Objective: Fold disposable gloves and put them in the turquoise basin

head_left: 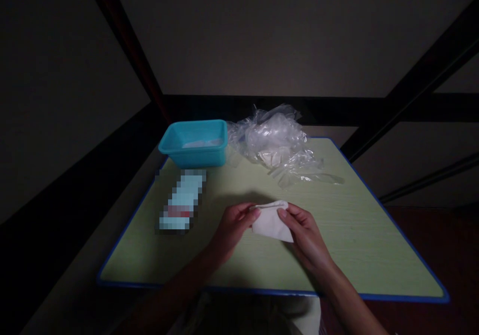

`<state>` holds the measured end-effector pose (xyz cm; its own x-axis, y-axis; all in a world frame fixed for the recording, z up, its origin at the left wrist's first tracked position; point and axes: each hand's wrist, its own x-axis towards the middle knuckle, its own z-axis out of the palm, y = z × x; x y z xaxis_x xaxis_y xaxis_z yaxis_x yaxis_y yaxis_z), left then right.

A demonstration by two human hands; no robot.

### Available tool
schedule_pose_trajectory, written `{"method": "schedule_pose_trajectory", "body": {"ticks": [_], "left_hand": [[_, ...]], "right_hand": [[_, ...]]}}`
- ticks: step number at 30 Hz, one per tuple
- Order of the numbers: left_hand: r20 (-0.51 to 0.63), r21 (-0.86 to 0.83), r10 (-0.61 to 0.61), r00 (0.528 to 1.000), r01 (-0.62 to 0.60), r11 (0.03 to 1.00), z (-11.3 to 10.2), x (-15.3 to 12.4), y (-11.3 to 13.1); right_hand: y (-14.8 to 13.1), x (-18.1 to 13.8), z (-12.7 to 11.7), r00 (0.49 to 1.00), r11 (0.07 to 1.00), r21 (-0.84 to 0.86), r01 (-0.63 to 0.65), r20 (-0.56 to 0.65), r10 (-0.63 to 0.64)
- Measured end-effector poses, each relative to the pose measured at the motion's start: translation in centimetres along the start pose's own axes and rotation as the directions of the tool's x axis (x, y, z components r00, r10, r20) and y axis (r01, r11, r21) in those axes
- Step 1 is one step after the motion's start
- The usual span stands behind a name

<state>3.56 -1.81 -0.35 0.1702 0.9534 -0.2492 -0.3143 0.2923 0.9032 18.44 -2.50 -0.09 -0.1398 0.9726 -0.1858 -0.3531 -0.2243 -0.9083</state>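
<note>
A small white piece of folded cloth or paper point(270, 224) is stretched between my two hands, above the near middle of the table; which material it is I cannot tell. My left hand point(234, 225) pinches its left edge, thumb on the near face. At the upper right corner, my right hand point(305, 230) grips it the same way, with the thumb pressed on top. The upper edge looks doubled over, with a narrow fold showing. Most of the other fingertips are hidden behind the piece.
A turquoise plastic basin point(204, 156) with something white inside stands at the back left. Beside it lies a crumpled clear plastic bag point(277, 133) around white items. A blurred-out, phone-like object point(183, 200) rests left on the green, blue-edged table point(359, 245).
</note>
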Motion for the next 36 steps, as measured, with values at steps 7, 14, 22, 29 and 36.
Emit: {"method": "schedule_pose_trajectory", "body": {"ticks": [7,14,22,29,36], "left_hand": [[-0.099,0.196,0.09,0.991,-0.069,0.978,-0.1,-0.2,0.4],[-0.159,0.03,0.045,0.986,-0.041,0.999,0.2,0.2,-1.2],[-0.173,0.07,0.031,0.985,-0.019,0.997,-0.1,0.1,-1.1],[-0.223,0.228,0.135,0.965,-0.083,0.97,0.3,0.1,-0.7],[-0.226,0.384,0.284,0.932,-0.182,0.905,1.3,-0.4,-0.2]], "right_hand": [[0.1,0.2,-0.1,0.97,0.957,-0.175,0.232,-0.033,-0.242],[-0.3,0.4,-0.4,0.964,0.929,-0.285,0.236,-0.053,-0.261],[-0.3,0.3,-0.5,0.97,0.942,-0.249,0.223,-0.039,-0.24],[-0.3,0.1,-0.4,0.964,0.943,-0.227,0.243,-0.052,-0.261],[0.1,-0.4,-0.1,0.969,0.946,-0.228,0.23,-0.04,-0.246]]}}
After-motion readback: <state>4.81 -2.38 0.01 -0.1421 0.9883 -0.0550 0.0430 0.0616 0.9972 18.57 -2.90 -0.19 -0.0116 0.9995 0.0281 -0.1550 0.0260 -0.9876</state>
